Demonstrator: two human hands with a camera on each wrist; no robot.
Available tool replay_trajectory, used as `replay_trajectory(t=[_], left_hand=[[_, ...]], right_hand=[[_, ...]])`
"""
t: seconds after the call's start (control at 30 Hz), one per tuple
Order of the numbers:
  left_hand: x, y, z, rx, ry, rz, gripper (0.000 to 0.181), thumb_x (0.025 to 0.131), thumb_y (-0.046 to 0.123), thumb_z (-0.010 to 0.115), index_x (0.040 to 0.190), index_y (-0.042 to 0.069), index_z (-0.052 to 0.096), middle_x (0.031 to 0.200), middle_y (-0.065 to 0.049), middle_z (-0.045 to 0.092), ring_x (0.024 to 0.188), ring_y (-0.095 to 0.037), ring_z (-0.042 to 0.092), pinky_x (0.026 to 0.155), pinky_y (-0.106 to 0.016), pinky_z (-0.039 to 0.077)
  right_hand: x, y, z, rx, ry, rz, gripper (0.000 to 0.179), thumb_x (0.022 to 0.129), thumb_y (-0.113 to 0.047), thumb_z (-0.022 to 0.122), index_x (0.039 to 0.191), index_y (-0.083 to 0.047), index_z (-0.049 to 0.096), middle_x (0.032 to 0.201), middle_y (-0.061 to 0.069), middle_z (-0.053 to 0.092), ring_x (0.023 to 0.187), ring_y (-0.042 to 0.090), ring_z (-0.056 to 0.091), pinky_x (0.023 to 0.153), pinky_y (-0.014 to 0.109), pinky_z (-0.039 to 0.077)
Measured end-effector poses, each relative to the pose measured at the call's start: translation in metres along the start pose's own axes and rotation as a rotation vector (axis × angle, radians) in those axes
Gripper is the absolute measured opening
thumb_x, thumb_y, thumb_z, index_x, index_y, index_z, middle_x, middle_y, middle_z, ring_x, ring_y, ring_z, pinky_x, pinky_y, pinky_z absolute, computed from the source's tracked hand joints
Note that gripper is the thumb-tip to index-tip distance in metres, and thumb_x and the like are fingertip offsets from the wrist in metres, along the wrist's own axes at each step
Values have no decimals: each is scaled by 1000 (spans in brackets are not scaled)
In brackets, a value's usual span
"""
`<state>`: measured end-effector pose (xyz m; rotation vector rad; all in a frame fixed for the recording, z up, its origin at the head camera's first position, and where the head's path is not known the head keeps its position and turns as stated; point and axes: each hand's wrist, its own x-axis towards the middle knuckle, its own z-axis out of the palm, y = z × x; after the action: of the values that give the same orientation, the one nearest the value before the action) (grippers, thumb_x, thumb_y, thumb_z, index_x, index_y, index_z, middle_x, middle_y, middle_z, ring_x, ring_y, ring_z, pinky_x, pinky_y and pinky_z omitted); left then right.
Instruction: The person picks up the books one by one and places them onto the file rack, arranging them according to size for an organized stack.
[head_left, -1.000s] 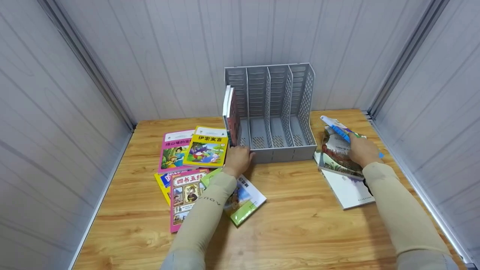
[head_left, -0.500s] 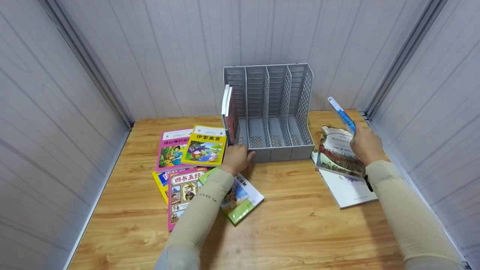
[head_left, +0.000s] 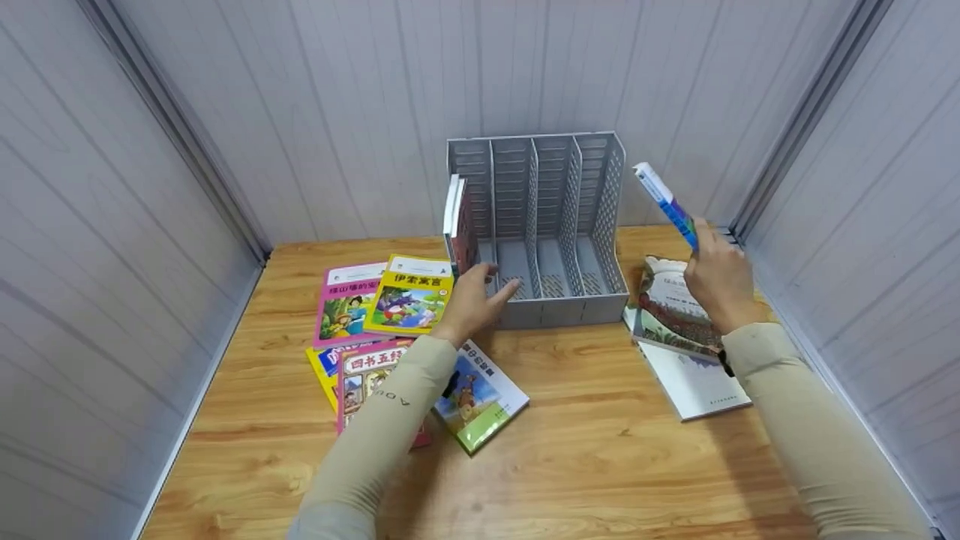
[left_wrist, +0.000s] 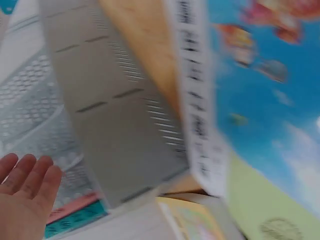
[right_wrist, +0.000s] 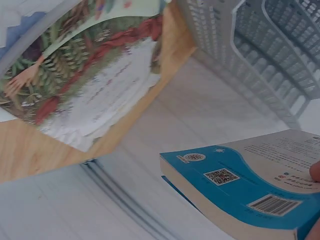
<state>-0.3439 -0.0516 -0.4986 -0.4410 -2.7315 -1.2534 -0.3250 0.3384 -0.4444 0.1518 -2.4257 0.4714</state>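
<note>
Blue-and-white book (head_left: 661, 201), held in the air to the right of a grey rack (head_left: 566, 313), its far end tipped up and leaning toward the rack. The right hand (head_left: 720, 283) has its grip curled round the lower end; the right wrist view shows a back cover with a barcode (right_wrist: 274, 204) and a fingertip (right_wrist: 315, 171) pressed on it. With the weight hanging out from one end, a firm pinch across the full thickness would likely keep the pages together, and lifting well above the rack's front lip should avoid catching a corner. The left hand (head_left: 472, 304) is empty, fingers extended beside that lip; whether it touches is unclear, but it seems well placed to steady the rack. Two standing books (head_left: 466, 229) occupy the leftmost of four compartments, so slender dividers call for an upright, edge-on approach. Beneath everything is a wood-grained bench (head_left: 600, 480). On its right, a landscape-covered book (head_left: 671, 306) overlaps a white book (head_left: 701, 390); on its left, a yellow book (head_left: 409, 296) overlaps a pink book (head_left: 346, 304), with others nearer the person, including a green-and-white book (head_left: 484, 397). Pale panelled walls (head_left: 360, 112) enclose the back and both sides, with metal strips (head_left: 814, 116) at the corners.
</note>
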Motion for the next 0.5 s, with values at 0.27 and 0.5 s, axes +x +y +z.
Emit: replay_trajectory(t=[0.27,0.5], left_hand=[[-2,35,-16,-308,22,-3,60,107,43,68,150,2,57,149,-18,65,135,-32,65,114,-45,55],[-5,60,-21,-578,-15,-32,59,109,35,65,156,1,51,150,-19,62,134,-31,67,109,-43,60]], right_hand=[[-2,-36,0,36,32,-124,54,93,9,57,147,7,58,130,35,71,98,62,71,75,74,58],[-5,-68,2,32,29,-260,61,89,10,63,149,6,57,134,34,70,109,57,72,84,68,62]])
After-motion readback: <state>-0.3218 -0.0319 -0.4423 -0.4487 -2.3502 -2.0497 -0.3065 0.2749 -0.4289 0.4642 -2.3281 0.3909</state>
